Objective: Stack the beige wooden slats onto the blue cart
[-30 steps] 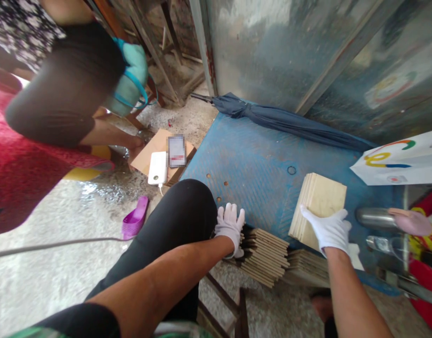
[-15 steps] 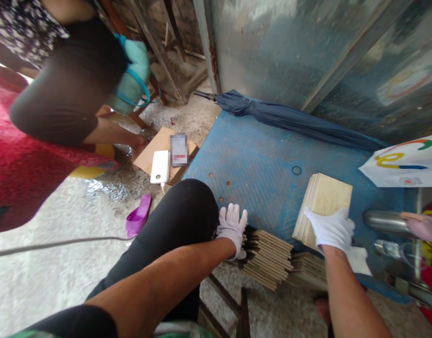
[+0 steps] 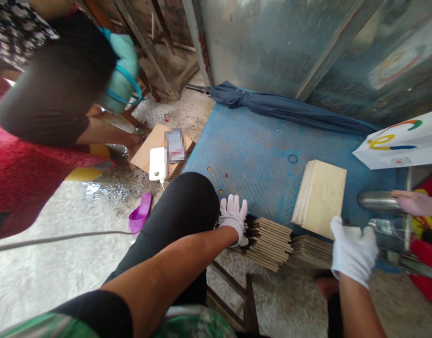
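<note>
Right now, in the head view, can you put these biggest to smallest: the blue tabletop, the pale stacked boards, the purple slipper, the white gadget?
1. blue tabletop
2. pale stacked boards
3. purple slipper and white gadget: they look too alike to rank

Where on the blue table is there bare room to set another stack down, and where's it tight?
The widest bare patch is mid blue tabletop, between the dark umbrella, the pale board stack and the left hand. Crowded: the right end, with the white printed bag, metal cylinder and right hand, and the near edge, along the thin boards.
</note>
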`<act>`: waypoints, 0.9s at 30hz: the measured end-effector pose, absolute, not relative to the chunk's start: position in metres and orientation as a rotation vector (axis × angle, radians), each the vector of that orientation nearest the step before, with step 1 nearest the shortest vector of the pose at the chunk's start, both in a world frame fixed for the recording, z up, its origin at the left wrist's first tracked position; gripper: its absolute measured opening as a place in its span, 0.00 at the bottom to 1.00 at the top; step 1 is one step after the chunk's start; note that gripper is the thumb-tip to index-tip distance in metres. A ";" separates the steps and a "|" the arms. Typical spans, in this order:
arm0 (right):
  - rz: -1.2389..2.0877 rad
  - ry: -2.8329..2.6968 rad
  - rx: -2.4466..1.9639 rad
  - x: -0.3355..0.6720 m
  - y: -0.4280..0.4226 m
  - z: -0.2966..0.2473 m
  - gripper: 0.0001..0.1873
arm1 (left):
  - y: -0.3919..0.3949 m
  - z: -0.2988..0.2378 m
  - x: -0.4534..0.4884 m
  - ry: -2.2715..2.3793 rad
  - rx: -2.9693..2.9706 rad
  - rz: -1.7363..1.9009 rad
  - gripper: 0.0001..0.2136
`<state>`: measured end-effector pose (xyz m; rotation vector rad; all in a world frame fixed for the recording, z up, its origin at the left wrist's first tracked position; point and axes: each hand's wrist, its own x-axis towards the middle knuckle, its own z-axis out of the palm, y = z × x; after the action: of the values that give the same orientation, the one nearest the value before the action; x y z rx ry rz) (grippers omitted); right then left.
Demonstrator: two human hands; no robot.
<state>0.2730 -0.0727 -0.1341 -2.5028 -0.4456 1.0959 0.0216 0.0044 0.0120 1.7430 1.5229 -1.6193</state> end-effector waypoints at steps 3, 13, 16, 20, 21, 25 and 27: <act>1.195 -0.347 -2.580 0.267 -0.125 -0.124 0.48 | 0.006 0.013 0.025 1.512 1.743 -1.648 0.64; 1.412 -0.560 -2.568 0.204 -0.166 -0.129 0.71 | 0.004 0.005 0.014 1.494 1.853 -1.676 0.68; 1.424 -0.509 -2.583 0.196 -0.162 -0.136 0.77 | 0.003 0.002 0.011 1.491 1.854 -1.679 0.70; 1.336 -0.461 -2.593 0.190 -0.160 -0.141 0.77 | 0.002 0.000 0.010 1.495 1.868 -1.683 0.70; 1.327 -0.445 -2.595 0.189 -0.160 -0.141 0.75 | 0.002 0.000 0.010 1.496 1.870 -1.685 0.70; 1.311 -0.431 -2.625 0.187 -0.160 -0.138 0.67 | 0.002 0.003 0.014 1.498 1.849 -1.696 0.69; 1.284 -0.453 -2.642 0.187 -0.162 -0.135 0.63 | 0.003 0.004 0.015 1.495 1.837 -1.698 0.69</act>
<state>0.1874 -0.1622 -0.1350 -2.6417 -0.4527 1.2837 0.0154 0.0030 0.0040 1.8369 1.4951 -1.6979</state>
